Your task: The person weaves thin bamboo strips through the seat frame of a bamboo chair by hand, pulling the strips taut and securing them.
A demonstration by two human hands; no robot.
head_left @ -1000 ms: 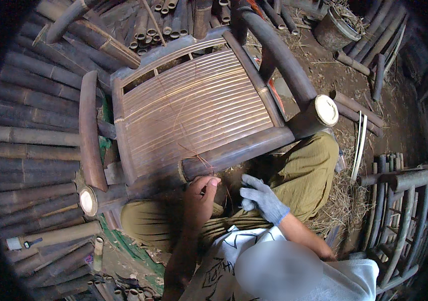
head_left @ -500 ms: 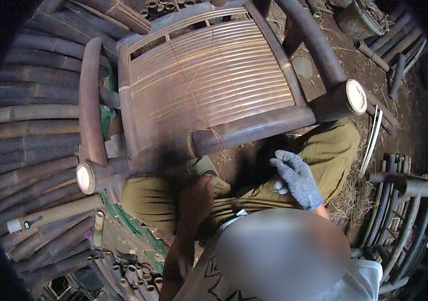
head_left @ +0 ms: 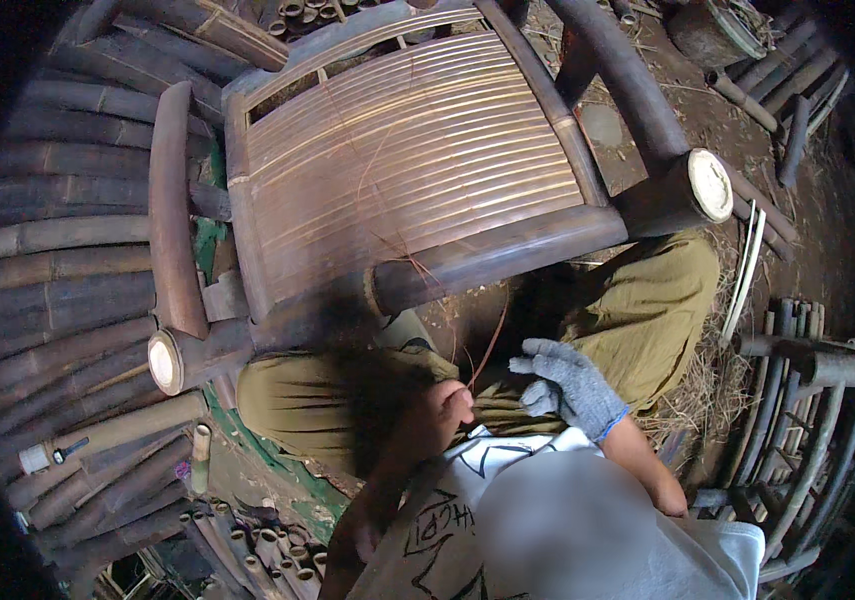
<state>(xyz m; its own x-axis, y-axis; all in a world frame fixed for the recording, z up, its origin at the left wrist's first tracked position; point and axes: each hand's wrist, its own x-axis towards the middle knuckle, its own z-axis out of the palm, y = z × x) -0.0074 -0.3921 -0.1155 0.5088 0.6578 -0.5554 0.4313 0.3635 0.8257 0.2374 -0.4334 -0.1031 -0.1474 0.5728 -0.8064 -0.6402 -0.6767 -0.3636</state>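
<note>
A dark bamboo chair (head_left: 387, 170) with a slatted seat or back panel lies in front of my lap. Thin reddish-brown cord (head_left: 488, 345) runs over its slats, loops round the near rail (head_left: 507, 255) and trails down to my lap. My bare left hand (head_left: 439, 415) is closed in a pinch on this cord, just below the rail. Close by on the right, my right hand (head_left: 575, 388), in a grey knit glove with a blue cuff, holds nothing visible. Its fingers are partly bent and apart from the thumb, facing the left hand.
Dark bamboo poles (head_left: 67, 240) lie side by side along the left. Short cut tubes (head_left: 267, 550) are piled at the lower left. A bamboo rack (head_left: 807, 430) stands at the right, with straw (head_left: 697, 400) beside it. A bucket-like container (head_left: 712, 40) sits at the far right.
My left hand has moved right and slightly toward me, drawing a strand of cord up straighter. My gloved right hand has come left and nearer to my body. The chair looks nearly unmoved.
</note>
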